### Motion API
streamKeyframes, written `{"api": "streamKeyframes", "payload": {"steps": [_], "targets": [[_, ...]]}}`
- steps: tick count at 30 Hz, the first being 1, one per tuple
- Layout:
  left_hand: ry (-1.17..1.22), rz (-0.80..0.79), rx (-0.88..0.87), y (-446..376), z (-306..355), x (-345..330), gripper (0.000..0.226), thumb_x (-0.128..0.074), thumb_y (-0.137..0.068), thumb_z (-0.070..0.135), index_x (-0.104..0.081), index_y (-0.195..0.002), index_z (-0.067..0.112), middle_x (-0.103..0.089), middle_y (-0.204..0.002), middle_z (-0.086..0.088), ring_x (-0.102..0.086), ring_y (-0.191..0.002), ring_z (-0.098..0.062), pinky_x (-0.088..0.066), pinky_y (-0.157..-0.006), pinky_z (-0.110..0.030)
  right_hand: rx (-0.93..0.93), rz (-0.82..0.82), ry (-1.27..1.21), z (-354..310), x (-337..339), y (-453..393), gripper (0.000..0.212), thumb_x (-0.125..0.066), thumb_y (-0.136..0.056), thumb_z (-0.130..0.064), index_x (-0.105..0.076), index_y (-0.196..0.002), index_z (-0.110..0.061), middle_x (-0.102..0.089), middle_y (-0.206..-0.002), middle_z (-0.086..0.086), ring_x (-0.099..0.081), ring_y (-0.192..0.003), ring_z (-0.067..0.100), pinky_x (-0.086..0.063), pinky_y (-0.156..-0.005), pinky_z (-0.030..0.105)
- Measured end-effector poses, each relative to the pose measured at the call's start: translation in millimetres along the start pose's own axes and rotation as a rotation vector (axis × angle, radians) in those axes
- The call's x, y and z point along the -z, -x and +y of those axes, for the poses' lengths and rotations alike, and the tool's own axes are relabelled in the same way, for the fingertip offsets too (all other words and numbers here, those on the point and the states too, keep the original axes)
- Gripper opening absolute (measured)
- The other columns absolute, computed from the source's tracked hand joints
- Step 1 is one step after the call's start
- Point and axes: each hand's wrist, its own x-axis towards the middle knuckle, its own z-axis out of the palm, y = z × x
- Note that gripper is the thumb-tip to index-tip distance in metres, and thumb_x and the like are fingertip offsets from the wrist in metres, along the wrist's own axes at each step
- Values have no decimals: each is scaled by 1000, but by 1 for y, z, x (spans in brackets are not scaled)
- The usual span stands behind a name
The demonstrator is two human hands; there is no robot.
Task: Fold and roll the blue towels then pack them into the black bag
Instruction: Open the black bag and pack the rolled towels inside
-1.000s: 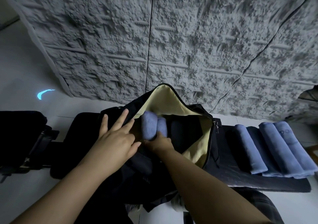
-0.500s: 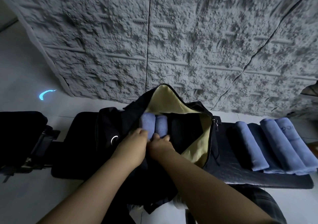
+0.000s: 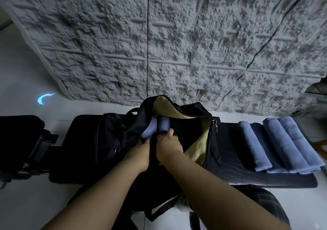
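- Blue towels sit in two groups: two rolled ones (image 3: 155,129) stand side by side inside the black bag (image 3: 177,132), and the rest lie rolled in a row (image 3: 276,144) on the dark worktop (image 3: 265,180) to the bag's right.
- That row holds four or so rolls, touching one another, lying lengthwise away from the person.
- Black bag rests on the worktop in front of the person, its zip mouth gaping and the pale yellow lining (image 3: 164,106) showing at the back and at the right side.
- Left hand (image 3: 139,152) now reaches into the bag's left edge; a second ago it lay flat with fingers spread on the bag's outer flap, so it has moved inward and its fingers have curled.
- Its grip is around the dark fabric at the mouth, by the lower end of the left roll; the fingertips are hidden, so how firmly it holds I cannot tell.
- Right hand (image 3: 169,144) stays at the base of the two rolls, as before, fingers curled and pressing against the right roll's lower end.
- Both rolls sit a little deeper and more shadowed by the left flap than they did a second ago.
- Behind everything rises a rough grey textured wall (image 3: 177,44).
- A small cyan glow (image 3: 44,98) marks the white floor at left.
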Motion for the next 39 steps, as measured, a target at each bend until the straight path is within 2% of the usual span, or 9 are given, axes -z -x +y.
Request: {"api": "streamKeyframes", "payload": {"steps": [6, 12, 18, 21, 24, 27, 30, 34, 39], "targets": [[-2, 64, -65, 7, 1, 0, 63, -40, -94, 15, -12, -147, 31, -23, -153, -5, -27, -138, -24, -27, -111, -35, 10, 35, -47, 7, -9, 5, 40, -40, -95, -13, -35, -133, -5, -21, -138, 22, -43, -117, 37, -38, -98, 38], [-128, -74, 19, 11, 7, -2, 76, -39, -91, 9, 4, -148, 35, -4, -157, -9, -24, -139, -30, -33, -108, -41, 9, 35, -66, 8, -18, 3, 40, -34, -97, -13, -34, -137, -8, -18, -143, 21, -38, -122, 36, -36, -101, 37], [-239, -71, 0, 26, 17, 7, 72, -41, -91, 20, 2, -148, 34, -20, -151, -21, -33, -133, -37, -36, -104, -43, 80, -24, -126, 17, -6, 17, 62, -41, -94, -16, -14, -150, -11, -26, -140, 24, -37, -123, 42, -34, -103, 41], [-408, -62, 9, 43, 30, 10, 66, -40, -91, 23, -8, -148, 22, -40, -139, -16, -42, -124, -33, -37, -100, -39, 161, 173, -244, 21, 4, 32, 54, -47, -92, -21, -31, -141, -7, -42, -128, 23, -47, -114, 41, -39, -91, 39], [-529, -34, 30, 56, 49, 14, 55, -39, -91, 21, -21, -142, 19, -46, -135, -9, -39, -125, -28, -30, -106, -40, 260, 456, -428, 33, 20, 45, 42, -53, -86, -12, -50, -128, -5, -53, -119, 19, -51, -108, 37, -40, -89, 38], [-433, 1, -28, 65, 70, 17, 45, -41, -91, 24, -32, -135, 17, -47, -131, -9, -41, -122, -28, -34, -100, -40, 383, 681, -603, 53, 34, 62, 33, -53, -79, -5, -62, -111, -6, -61, -108, 12, -54, -102, 23, -42, -89, 29], [-326, 149, -154, 72, 92, 17, 37, -45, -89, 26, -40, -124, 14, -51, -125, -8, -46, -117, -27, -40, -92, -37, 401, 858, -656, 84, 37, 78, 31, -48, -77, -4, -63, -105, -7, -63, -100, 6, -53, -94, 13, -40, -85, 20], [-117, 291, -363, 78, 123, 10, 52, -47, -92, 29, -29, -141, 21, -44, -138, 1, -42, -125, -20, -35, -98, -31, 292, 967, -691, 133, 29, 87, 28, -46, -77, -8, -62, -100, -14, -59, -94, -4, -51, -90, 11, -39, -83, 18], [7, 409, -500, 82, 139, 7, 45, -54, -89, 23, -44, -133, 16, -49, -132, 3, -46, -122, -18, -35, -96, -25, -26, 1105, -573, 214, 10, 85, 25, -55, -80, 1, -62, -102, -6, -60, -103, 5, -48, -99, 19, -31, -88, 15]]}}
